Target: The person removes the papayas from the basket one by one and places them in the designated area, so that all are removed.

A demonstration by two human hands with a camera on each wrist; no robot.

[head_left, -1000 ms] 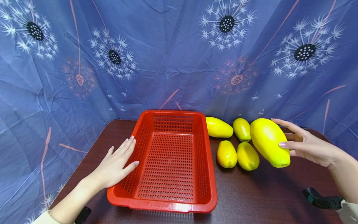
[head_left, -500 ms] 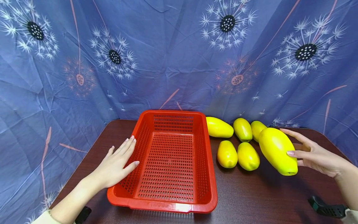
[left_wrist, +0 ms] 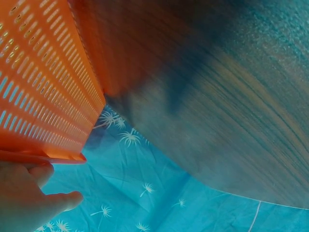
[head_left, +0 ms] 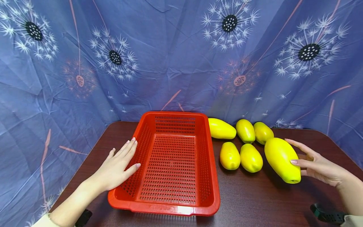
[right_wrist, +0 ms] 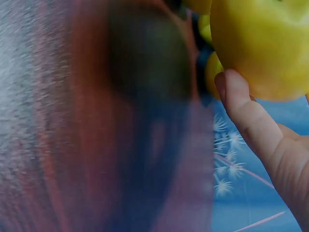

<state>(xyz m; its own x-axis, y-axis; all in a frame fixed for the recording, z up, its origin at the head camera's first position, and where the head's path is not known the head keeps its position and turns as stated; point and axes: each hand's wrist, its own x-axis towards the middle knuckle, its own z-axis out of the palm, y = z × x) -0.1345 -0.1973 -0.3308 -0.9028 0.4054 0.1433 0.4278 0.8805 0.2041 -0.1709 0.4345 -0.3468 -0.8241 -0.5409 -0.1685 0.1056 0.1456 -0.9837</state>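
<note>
A large yellow papaya is held by my right hand, thumb on the near side and fingers behind it. Its narrow end points toward me. I cannot tell whether its underside touches the table. In the right wrist view, the thumb presses against the papaya. On the left side of a red perforated plastic basket rests my left hand, its fingers straight across the rim. Seen from the left wrist, the basket wall stands above that hand. Nothing lies in the basket.
Right of the basket lie another long yellow papaya and several smaller yellow mango-like fruits, close together. A blue dandelion-print cloth hangs behind the dark brown table.
My right hand has moved the papaya to the right, down and nearer to me, uncovering a smaller yellow fruit behind it. The left hand and basket have stayed put.
</note>
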